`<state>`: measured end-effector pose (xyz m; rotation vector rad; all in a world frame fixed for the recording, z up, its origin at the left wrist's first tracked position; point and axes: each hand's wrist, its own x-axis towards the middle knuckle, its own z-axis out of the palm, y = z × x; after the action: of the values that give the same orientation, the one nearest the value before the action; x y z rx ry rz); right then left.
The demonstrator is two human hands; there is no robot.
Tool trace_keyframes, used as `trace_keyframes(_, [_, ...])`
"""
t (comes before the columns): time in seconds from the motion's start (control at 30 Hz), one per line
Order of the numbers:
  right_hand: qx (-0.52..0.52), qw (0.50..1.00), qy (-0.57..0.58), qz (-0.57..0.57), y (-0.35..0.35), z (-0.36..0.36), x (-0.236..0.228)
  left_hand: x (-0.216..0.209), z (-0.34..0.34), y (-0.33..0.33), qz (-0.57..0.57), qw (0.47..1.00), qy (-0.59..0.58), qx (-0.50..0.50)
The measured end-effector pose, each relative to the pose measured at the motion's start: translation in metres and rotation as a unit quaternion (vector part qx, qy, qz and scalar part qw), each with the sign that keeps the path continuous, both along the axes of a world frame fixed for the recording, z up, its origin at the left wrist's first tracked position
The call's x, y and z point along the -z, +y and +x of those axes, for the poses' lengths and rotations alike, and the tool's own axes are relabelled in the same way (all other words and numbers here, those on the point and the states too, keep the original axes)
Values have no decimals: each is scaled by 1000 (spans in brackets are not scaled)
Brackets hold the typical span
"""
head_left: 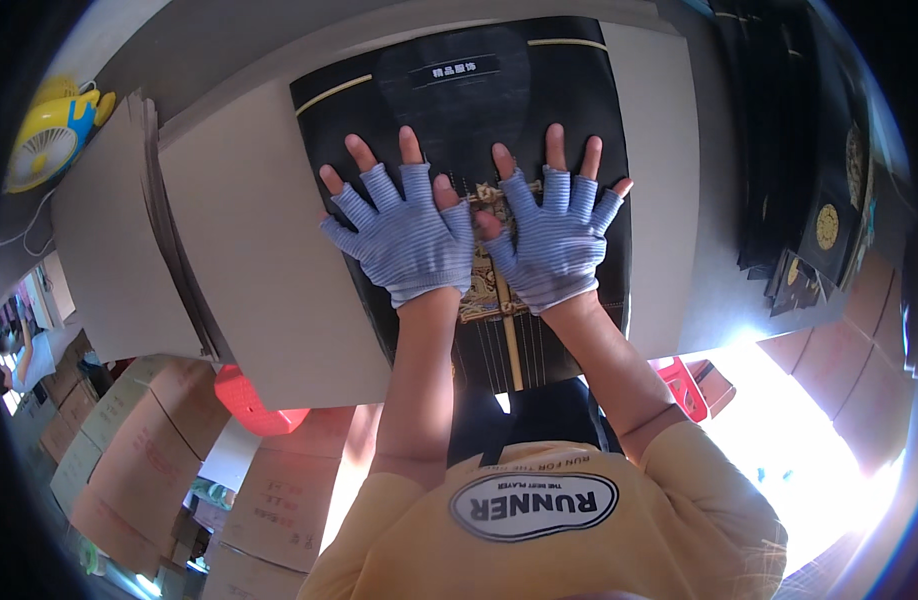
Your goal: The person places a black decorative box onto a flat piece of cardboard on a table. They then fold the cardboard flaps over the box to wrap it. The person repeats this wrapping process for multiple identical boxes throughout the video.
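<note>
A large flat black sheet [459, 120] with gold bands, small white print at the far end and an ornate gold pattern in the middle lies in front of me; whether it is a single sheet or a folded bag I cannot tell. My left hand [411, 235], in a blue-grey striped fingerless glove, presses flat on its left half with fingers spread. On the right half my right hand [559, 235], gloved alike, rests flat with its fingers apart. Both palms hide part of the gold pattern. Neither hand grips anything. Grey board [249, 200] lies underneath the sheet.
More grey boards [104, 240] are stacked at the left, near a yellow and blue fan [49, 150]. Black printed pieces [789, 140] lie at the right. Cardboard boxes [144, 460] and a red plastic stool [251, 400] stand below the table. Another person [37, 355] is at far left.
</note>
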<state>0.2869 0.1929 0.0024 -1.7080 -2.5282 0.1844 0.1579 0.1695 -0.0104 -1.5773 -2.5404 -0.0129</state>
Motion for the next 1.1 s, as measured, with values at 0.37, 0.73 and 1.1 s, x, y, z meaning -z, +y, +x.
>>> trace_keyframes(0.37, [-129,989,-22,-72,64,23,-12,3,47,-87,-4,982,-116,150])
trace_keyframes(0.73, [-187,951,40,242,191,14,14,3,42,-91,-13,977,-115,180])
trace_keyframes(1.1, [-301,921,-5,-248,-125,175,-70,-9,43,-92,17,979,-138,148])
